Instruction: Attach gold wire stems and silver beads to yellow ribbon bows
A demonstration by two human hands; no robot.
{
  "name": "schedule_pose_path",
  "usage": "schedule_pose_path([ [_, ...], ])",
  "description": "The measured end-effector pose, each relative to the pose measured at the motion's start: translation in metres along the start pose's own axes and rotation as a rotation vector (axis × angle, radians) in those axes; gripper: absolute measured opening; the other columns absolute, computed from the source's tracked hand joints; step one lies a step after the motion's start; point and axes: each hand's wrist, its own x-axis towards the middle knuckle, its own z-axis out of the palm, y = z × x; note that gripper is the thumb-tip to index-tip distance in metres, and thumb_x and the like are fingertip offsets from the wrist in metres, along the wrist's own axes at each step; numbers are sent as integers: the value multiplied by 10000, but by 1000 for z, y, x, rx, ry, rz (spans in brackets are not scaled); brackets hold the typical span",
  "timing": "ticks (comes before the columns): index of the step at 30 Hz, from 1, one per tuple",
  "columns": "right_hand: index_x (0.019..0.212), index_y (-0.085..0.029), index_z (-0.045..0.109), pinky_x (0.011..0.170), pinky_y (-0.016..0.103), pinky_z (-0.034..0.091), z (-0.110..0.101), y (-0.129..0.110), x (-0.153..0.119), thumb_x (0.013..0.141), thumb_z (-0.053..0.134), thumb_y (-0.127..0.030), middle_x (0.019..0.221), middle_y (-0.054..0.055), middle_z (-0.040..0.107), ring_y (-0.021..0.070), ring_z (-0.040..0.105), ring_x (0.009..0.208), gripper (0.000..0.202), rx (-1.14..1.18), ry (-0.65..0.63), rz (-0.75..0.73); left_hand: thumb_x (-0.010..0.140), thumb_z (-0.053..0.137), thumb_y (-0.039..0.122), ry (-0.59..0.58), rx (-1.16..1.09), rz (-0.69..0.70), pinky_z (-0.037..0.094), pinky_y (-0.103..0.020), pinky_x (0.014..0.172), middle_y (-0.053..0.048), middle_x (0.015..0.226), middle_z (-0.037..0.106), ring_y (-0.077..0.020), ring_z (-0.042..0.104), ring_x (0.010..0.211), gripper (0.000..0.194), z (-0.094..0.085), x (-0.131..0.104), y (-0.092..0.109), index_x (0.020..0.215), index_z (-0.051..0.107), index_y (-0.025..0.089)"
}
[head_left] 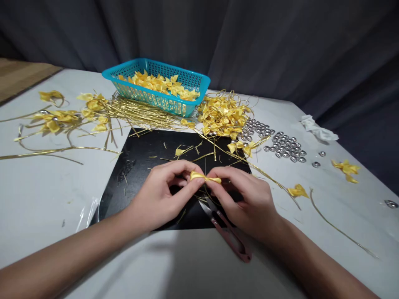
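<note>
A small yellow satin bow (205,178) is held between both hands above the black mat (143,149). My left hand (165,191) pinches the bow's left loop between thumb and fingers. On the other side, my right hand (245,195) pinches its right loop. The fingertips of the two hands are close together, with the bow's gathered middle showing between them. Thin strands hang under the bow, partly hidden by the fingers. Below the hands lie thread snips (232,236) with pinkish handles, their blades pointing up toward the bow.
Behind the mat stands a blue basket (156,96) of yellow bows. Beside it are a bundle of gold cords (140,112) and a pile of corded bows (224,114). Silver beads (286,145) and a crumpled white tissue (318,128) lie to the right; loose bows (54,118) lie left.
</note>
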Motion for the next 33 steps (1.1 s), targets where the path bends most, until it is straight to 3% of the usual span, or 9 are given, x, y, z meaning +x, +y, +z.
schedule_pose_path([
  [9,857,-162,539,621,164,458,2,-4,0,832,526,-89,759,-4,622,71,578,662,78,3,16,8,825,536,197,-5,121,82,466,-169,612,-3,755,618,-95,572,674,82,0,-2,-2,799,601,154],
  [19,834,-154,549,609,156,439,1,-4,1,830,524,-76,743,-10,614,60,553,644,82,37,1,19,817,537,200,-74,-8,-3,453,-157,598,1,744,599,-90,564,669,80,-1,1,0,790,587,143],
  [33,832,-140,566,550,129,412,-9,1,6,837,536,-87,708,-12,604,41,533,602,61,108,-123,-9,812,544,206,-166,-176,-136,417,-117,560,34,697,548,-58,513,630,84,-2,3,3,775,567,135],
])
